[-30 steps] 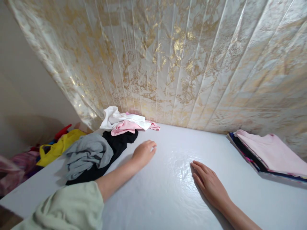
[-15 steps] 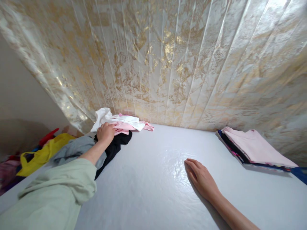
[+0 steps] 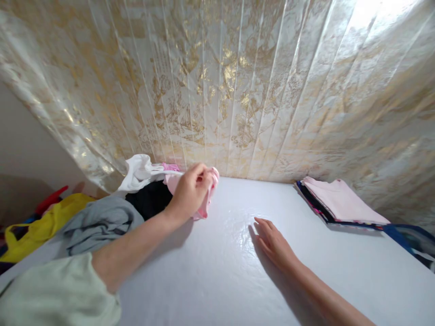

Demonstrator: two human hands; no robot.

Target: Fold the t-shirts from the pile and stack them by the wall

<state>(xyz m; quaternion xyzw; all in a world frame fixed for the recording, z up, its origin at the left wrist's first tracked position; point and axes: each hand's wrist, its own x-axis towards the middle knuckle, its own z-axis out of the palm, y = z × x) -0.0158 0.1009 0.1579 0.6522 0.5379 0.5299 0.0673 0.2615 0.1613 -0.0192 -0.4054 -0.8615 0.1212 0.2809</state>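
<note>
My left hand is closed on a pink garment, lifting part of it off the white table. What kind of garment it is, I cannot tell. Behind and left of that hand lie a white garment and a black garment. A crumpled grey garment is below my left forearm's far side. My right hand hovers just over the middle of the table, fingers stretched out, holding nothing.
A stack of folded clothes with a light pink one on top sits at the right. Beside it is a dark blue item. Yellow cloth and a red item lie at the far left. A gold-patterned curtain hangs behind.
My left hand has moved right from the heap, pulling the pink garment with it. The black garment has shifted. My right hand has stayed nearly in place, rising slightly.
</note>
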